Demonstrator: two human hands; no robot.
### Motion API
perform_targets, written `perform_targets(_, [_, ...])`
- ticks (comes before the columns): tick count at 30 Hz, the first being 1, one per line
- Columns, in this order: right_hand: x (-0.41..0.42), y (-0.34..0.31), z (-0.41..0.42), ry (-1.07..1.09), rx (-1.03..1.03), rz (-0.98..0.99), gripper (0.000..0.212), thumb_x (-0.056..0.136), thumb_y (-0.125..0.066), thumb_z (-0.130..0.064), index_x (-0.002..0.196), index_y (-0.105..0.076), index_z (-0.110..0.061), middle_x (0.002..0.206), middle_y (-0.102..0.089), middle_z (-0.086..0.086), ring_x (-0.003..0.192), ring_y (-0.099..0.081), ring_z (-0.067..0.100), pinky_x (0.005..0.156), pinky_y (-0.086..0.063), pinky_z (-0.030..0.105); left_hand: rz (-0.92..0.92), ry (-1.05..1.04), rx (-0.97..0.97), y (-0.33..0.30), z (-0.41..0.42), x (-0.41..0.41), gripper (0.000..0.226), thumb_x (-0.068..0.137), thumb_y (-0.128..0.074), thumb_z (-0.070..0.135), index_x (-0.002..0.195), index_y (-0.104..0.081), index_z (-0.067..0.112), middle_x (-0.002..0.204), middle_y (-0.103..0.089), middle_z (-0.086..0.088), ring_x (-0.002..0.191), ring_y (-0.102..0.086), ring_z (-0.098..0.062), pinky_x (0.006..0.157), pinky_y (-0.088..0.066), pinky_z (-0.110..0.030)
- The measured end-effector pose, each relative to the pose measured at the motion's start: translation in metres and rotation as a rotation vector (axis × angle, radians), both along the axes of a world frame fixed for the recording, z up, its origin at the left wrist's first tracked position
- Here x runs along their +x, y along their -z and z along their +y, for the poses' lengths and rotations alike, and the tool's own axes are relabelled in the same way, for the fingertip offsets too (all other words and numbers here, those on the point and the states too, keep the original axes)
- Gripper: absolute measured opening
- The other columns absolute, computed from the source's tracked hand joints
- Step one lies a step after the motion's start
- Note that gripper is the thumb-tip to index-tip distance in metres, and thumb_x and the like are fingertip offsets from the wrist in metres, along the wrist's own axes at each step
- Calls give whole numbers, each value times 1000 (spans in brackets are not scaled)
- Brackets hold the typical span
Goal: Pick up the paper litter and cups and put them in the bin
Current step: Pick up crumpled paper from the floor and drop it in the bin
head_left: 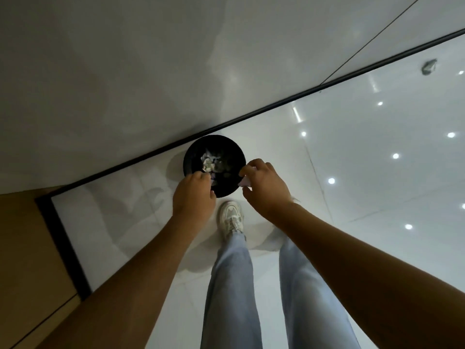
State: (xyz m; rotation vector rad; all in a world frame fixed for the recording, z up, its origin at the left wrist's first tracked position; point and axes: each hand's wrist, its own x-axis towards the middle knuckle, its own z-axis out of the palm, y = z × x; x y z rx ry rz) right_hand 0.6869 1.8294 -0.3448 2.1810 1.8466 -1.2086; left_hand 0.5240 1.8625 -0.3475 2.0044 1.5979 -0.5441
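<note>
Both hands hover above the black bin (pixel 191 157) by the far wall: the right hand (pixel 264 187) pinches a paper scrap (pixel 245 182) over the right rim, while the left hand (pixel 193 195) curls, its contents hidden. Released there, the scrap could clip the rim and land on the floor; a crumpled piece (pixel 429 66) lies far right.
</note>
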Motion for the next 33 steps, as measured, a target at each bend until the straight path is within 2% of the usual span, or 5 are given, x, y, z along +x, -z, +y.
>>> perform_targets(8, [-60,31,34,-25,-87,-18,60,87,-62,-13,142,-41,-22,153,-31,3,134,-34,30,103,-43,40,15,74,11,-15,-11,-58,40,97,-47,26,135,-46,14,133,-52,-3,121,-48,-17,99,-42,-26])
perform_targets(13, [-58,14,21,14,-98,-11,60,88,-59,-13,144,-39,-21,150,-34,5,131,-37,30,103,-42,41,7,119,-6,-27,-10,-54,38,96,-48,25,132,-48,14,129,-54,-2,119,-49,-17,97,-43,-26])
perform_targets(19, [-32,-22,-9,143,-53,-53,55,90,-55,-16,143,-38,-21,144,-40,4,126,-40,28,99,-42,38,-60,270,29,-56,-9,-7,41,96,-49,26,135,-45,15,134,-50,-2,127,-43,-19,106,-35,-29])
perform_targets(23, [-12,-44,-30,249,-12,-70,54,91,-55,-18,142,-38,-21,144,-40,3,126,-40,26,97,-41,36,-49,374,59,-76,-10,26,40,96,-49,26,133,-46,14,134,-51,-4,125,-44,-20,110,-31,-31])
perform_targets(33, [88,-77,-112,600,35,-73,52,89,-57,-17,138,-43,-20,144,-41,4,126,-41,28,97,-43,38,-5,685,53,-103,-50,141,32,96,-42,23,125,-50,12,127,-53,-5,120,-45,-21,109,-26,-30])
